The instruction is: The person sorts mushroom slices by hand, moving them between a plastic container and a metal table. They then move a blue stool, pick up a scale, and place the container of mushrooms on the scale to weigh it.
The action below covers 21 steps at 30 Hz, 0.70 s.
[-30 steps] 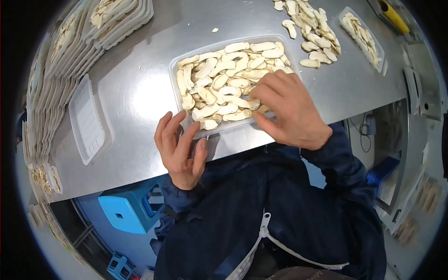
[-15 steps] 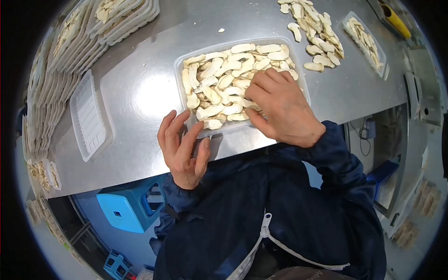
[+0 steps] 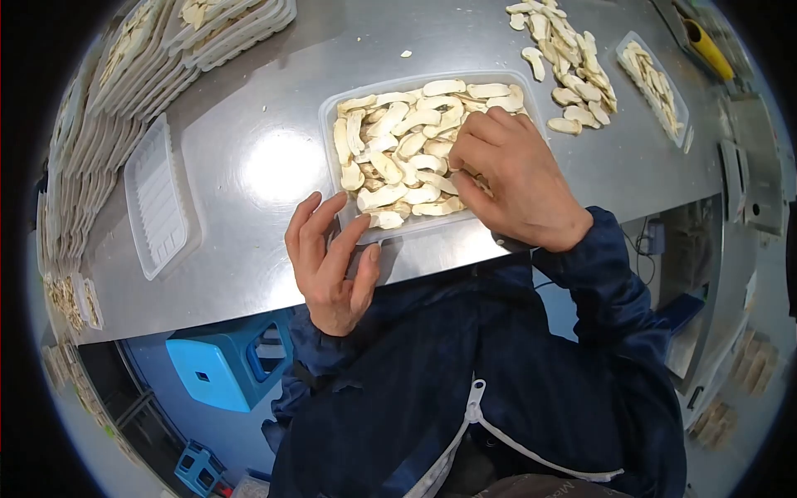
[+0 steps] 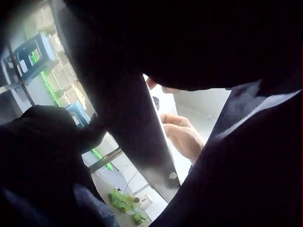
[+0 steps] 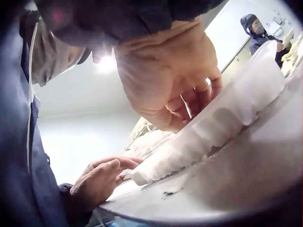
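A clear plastic tray (image 3: 328, 124) full of pale sliced mushrooms (image 3: 407, 124) lies on the metal table. Over its right half, my right hand (image 3: 523, 178) bends down with thumb and curled fingers at a mushroom slice (image 3: 481, 180); the fingertips are partly hidden. The right wrist view has the same right hand (image 5: 170, 71) reaching over the tray wall (image 5: 213, 127). At the near left corner, my left hand (image 3: 328, 266) has its fingers spread, fingertips right at the tray rim. A sleeve and dark cloth block most of the left wrist view.
Tall stacks of filled trays (image 3: 124, 124) stand at the left, beside an unfilled tray (image 3: 158, 199). Loose mushroom slices (image 3: 573, 66) lie in a pile at the back right, near a smaller tray of slices (image 3: 652, 83). A blue stool (image 3: 224, 365) sits below the table edge.
My right hand shifts slightly over the slices at the tray's right side, its fingers still bent down. The left hand stays at the near left corner. The head view has drifted a little.
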Each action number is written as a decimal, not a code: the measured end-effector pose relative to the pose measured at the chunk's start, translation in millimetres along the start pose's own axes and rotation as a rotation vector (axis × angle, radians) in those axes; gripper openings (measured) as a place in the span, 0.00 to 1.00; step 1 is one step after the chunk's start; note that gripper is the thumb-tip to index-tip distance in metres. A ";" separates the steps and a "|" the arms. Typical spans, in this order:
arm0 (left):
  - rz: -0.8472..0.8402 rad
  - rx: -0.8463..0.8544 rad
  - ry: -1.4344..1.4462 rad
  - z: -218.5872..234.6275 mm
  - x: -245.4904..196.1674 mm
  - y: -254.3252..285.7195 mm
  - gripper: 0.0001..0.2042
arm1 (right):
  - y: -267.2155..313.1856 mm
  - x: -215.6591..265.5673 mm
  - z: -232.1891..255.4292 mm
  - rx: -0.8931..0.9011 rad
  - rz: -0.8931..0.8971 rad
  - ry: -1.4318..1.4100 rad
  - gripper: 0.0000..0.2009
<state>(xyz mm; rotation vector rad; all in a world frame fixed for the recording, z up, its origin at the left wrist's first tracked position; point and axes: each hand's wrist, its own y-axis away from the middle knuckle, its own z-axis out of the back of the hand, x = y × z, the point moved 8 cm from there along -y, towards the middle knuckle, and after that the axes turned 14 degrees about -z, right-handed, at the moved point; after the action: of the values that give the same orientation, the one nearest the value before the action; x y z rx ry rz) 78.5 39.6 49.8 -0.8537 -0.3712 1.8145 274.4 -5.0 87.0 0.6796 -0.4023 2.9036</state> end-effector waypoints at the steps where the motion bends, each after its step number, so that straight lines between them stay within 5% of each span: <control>1: 0.003 -0.002 0.000 0.1 0.0 0.1 0.13 | 0.7 0.9 0.0 0.024 -0.003 -0.011 0.04; 11: 0.002 0.004 0.004 -0.1 -0.7 -0.8 0.13 | 0.8 -9.0 -10.1 0.082 -0.003 -0.130 0.04; 15: 0.004 0.004 0.007 0.2 -0.3 -0.2 0.13 | -12.3 -27.1 23.2 -0.007 -0.106 -0.252 0.04; 21: 0.007 -0.004 0.006 0.4 0.7 0.7 0.13 | -17.2 -4.9 6.4 0.046 0.082 -0.154 0.03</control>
<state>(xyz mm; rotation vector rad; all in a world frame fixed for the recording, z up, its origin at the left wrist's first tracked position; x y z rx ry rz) 77.6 40.0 49.3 -0.8638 -0.3680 1.8172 284.6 9.3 94.3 0.9182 -0.3910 2.9557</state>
